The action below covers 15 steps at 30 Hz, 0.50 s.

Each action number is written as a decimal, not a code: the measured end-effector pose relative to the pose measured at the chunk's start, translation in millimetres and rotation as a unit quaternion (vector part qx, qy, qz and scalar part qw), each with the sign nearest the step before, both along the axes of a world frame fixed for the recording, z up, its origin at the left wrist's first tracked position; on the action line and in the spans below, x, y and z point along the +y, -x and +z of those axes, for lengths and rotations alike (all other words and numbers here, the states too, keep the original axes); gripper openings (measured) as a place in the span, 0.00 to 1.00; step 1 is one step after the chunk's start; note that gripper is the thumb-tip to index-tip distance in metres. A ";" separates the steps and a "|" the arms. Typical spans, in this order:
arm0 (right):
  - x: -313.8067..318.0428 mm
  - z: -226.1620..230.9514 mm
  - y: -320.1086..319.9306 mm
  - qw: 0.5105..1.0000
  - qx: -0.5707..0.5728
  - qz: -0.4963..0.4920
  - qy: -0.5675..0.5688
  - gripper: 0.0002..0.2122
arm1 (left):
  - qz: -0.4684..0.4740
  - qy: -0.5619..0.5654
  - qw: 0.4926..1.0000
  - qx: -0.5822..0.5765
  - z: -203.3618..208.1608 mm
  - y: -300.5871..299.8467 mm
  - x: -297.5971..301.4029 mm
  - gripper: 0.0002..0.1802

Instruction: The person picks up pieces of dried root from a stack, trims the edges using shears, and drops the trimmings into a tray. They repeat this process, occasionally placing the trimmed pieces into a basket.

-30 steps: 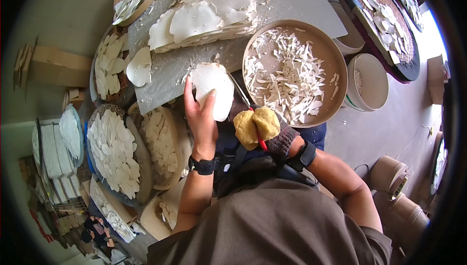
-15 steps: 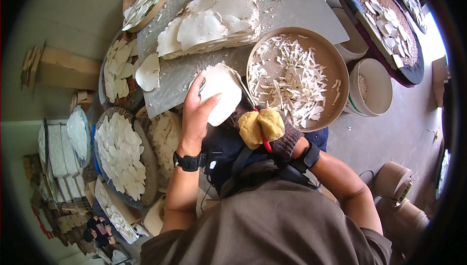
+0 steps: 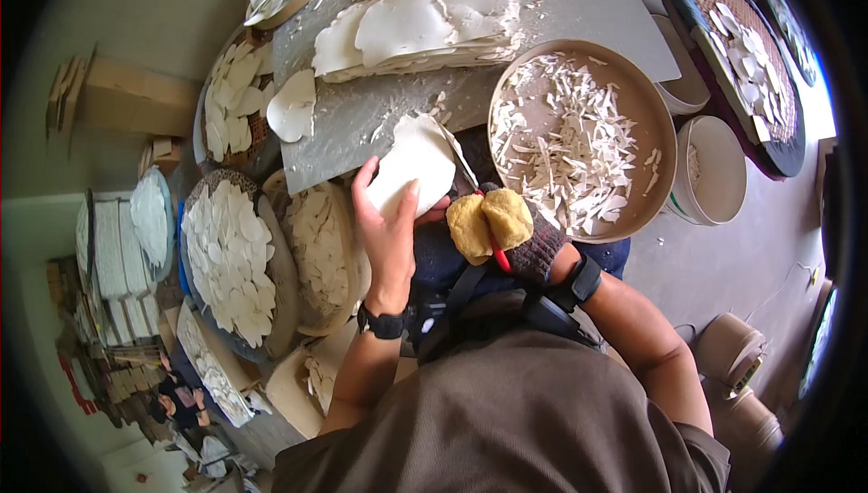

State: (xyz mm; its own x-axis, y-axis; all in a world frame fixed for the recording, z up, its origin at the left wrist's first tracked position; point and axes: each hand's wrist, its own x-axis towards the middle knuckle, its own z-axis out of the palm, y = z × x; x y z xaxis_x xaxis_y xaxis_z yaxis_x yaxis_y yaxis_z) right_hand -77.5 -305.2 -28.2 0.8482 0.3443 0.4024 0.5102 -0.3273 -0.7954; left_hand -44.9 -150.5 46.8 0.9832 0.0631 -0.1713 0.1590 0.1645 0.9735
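Near the table edge (image 3: 331, 165), the left hand (image 3: 389, 238) holds a white slice (image 3: 418, 167).

White sheet (image 3: 411, 170), red-handled scissors (image 3: 501, 259)

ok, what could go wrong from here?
Nicked fingers: the bare left grip holds the white sheet with fingers close to the red-handled shears at its right edge. A slip might catch skin.

Spill: the round tray of white scraps reaches past the edge of the grey table, so a knock could tip it.

Slide: the stack of white sheets has uneven edges; a bump may shift it.
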 end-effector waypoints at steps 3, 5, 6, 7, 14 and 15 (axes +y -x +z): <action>7.4 -7.6 1.4 0.931 0.256 0.047 -0.256 0.13 | -0.033 -0.020 0.999 0.003 -6.8 -9.6 16.9 0.26; 13.2 -6.4 1.4 0.932 0.251 0.046 -0.258 0.12 | -0.067 -0.034 0.997 0.006 -6.7 -13.1 25.9 0.26; 14.9 -6.3 1.6 0.934 0.243 0.041 -0.260 0.11 | -0.064 -0.034 0.997 0.008 -5.3 -13.4 28.7 0.26; 14.2 -11.0 1.9 0.933 0.244 0.040 -0.260 0.11 | -0.071 -0.043 0.997 0.008 -2.5 -14.1 30.1 0.25; 9.8 -17.4 -3.8 0.891 0.332 0.133 -0.278 0.16 | -0.126 -0.037 0.991 0.038 -3.3 -14.5 44.4 0.27; 9.7 -15.1 -2.6 0.886 0.349 0.120 -0.283 0.16 | -0.125 -0.036 0.991 0.041 -3.7 -17.2 46.9 0.27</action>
